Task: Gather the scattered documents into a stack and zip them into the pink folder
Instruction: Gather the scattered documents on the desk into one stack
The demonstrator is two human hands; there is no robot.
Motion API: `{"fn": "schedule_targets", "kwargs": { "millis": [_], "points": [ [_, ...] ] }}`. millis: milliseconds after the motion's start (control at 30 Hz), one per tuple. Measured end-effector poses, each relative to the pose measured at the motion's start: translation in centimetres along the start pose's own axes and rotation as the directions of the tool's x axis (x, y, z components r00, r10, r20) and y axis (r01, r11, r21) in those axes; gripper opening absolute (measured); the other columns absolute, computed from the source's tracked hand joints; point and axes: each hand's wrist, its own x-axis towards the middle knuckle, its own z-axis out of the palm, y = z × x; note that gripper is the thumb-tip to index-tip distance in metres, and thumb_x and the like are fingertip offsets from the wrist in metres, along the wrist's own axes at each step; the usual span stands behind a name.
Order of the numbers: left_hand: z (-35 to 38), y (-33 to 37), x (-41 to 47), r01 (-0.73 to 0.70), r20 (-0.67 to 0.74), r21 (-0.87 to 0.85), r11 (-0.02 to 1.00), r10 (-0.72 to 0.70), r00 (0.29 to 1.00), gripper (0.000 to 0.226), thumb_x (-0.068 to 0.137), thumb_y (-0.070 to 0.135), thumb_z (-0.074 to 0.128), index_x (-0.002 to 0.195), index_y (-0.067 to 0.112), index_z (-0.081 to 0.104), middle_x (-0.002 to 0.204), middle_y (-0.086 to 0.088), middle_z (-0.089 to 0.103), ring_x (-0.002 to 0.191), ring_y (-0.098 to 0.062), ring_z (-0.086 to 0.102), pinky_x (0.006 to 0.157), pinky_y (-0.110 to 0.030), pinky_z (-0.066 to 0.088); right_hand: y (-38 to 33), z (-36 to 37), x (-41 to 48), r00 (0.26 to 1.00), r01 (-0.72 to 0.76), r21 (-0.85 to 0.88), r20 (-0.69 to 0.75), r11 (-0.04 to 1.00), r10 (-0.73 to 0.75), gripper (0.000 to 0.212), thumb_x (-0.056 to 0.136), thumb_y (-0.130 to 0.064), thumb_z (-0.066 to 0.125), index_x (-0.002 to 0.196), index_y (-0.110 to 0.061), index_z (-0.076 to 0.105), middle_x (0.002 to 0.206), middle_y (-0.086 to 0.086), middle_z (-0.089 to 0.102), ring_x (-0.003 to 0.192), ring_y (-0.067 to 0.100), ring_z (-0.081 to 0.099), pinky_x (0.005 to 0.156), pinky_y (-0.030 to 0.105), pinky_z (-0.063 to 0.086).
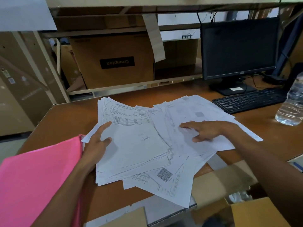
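A left hand (96, 145), its grip pinching, holds the left edge of a thick, ragged stack (131, 145) of thin white printed documents. It lies just beside the smooth pink folder (41, 177) on the brown tabletop (65, 120). The right hand (205, 131), grip spread flat, presses loose sheets (188, 110). The slick paper could fan apart or slide off the near edge, where corners overhang.

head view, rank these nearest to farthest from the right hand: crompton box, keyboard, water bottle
1. keyboard, on the desk just behind and to the right of the right hand
2. water bottle, at the desk's far right
3. crompton box, on the shelf behind the desk, off to the left
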Motion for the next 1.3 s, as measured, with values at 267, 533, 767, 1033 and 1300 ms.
{"fn": "schedule_targets", "kwargs": {
  "millis": [267,533,767,1033,1300],
  "points": [
    [0.1,0.3,-0.1,-0.022,-0.01,0.035,0.999,0.022,1.0,0.054,0.104,0.012,0.054,0.145,0.046,0.044,0.161,0.013,0.034,0.145,-0.019,0.035,0.117,-0.042,0.035,2.4,0.9,0.4,0.763,-0.376,0.254,-0.461,0.891,0.453,0.064,0.094,-0.062,0.054,0.147,-0.03,0.04,0.151,0.005,0.045,0.134,0.035,0.043,0.111,0.05,0.037],
    [0.1,0.1,-0.1,-0.052,-0.027,0.073,0.996,0.055,0.998,0.068,0.09,0.028,0.075,0.148,0.042,0.042,0.153,0.014,0.044,0.135,-0.019,0.046,0.111,-0.049,0.044,2.0,-1.1,-0.2,0.769,-0.264,0.523,-0.394,0.81,0.504,0.026,0.08,-0.019,0.085,0.104,-0.022,0.073,0.126,0.005,0.063,0.107,0.023,0.059,0.084,0.032,0.048],
    [-0.2,-0.2,0.0,-0.016,-0.033,0.041,0.999,0.017,0.999,0.066,0.09,0.025,0.075,0.146,0.044,0.045,0.148,0.014,0.049,0.128,-0.02,0.053,0.105,-0.049,0.05,-2.4,-4.2,-2.1,0.371,0.618,0.608,-0.784,0.498,0.497,0.024,0.096,-0.005,0.064,0.107,-0.022,0.077,0.111,-0.006,0.073,0.09,0.009,0.067,0.081,0.029,0.057],
    [0.0,0.4,-0.3,-0.007,-0.044,0.023,1.0,0.008,0.999,0.047,0.101,0.051,0.049,0.148,0.047,0.042,0.15,0.019,0.045,0.134,-0.012,0.047,0.111,-0.045,0.042,-8.2,-2.0,2.5,0.706,0.496,0.702,-0.668,0.511,0.234,0.024,0.09,-0.002,0.071,0.109,-0.015,0.072,0.096,0.001,0.064,0.073,0.003,0.058,0.065,0.015,0.047],
    [0.7,1.1,-0.5,0.017,-0.047,-0.189,0.982,-0.027,0.999,0.064,0.099,0.061,0.044,0.157,0.04,0.027,0.148,0.029,0.028,0.138,-0.006,0.032,0.11,-0.033,0.027,-14.3,3.1,6.9,0.775,0.255,0.489,-0.62,0.834,0.126,0.026,0.096,-0.012,0.067,0.119,-0.023,0.066,0.122,-0.006,0.063,0.097,0.013,0.058,0.071,0.014,0.043]
  ]
}}
